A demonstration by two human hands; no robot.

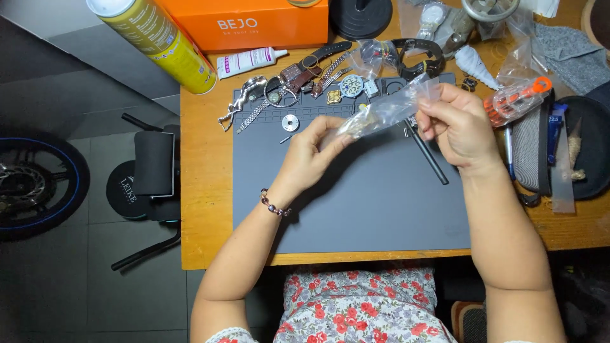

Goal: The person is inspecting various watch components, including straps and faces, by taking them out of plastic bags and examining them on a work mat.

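Both hands hold a small clear plastic zip bag (387,109) above the grey rubber work mat (356,197). The left hand (311,155) pinches the lower end, where small metal parts collect; the right hand (460,124) grips the upper end, toward 2 o'clock. Keep the bag over the mat and support the weighted end. A thin black rod tool (427,154) lies at 4 o'clock from the bag.
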